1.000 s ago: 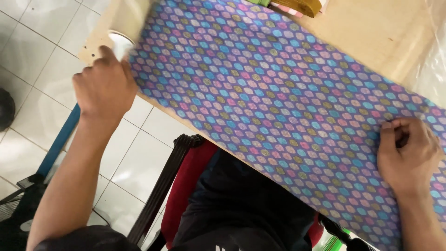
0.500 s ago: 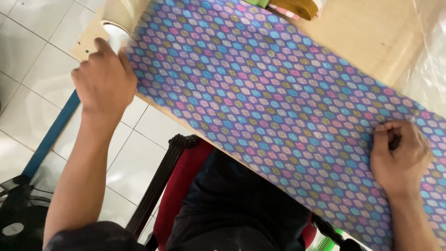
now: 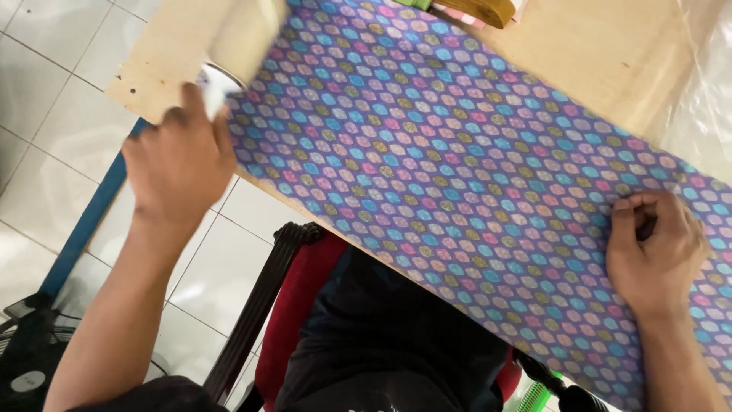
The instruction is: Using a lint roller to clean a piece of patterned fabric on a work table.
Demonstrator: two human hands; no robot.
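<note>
Your left hand sits curled at the paper's left end, by the bench corner, fingers bent over the roll; whether it actually grips, you cannot tell from here. Your right hand presses down on the paper near its right end, fingers folded under, thumb flat along the sheet. The patterned paper lies unrolled across the bench, its near edge overhanging the bench's front edge above your lap. Bare wood lies open beyond the paper's far edge. A clear plastic sheet covers the far right corner.
</note>
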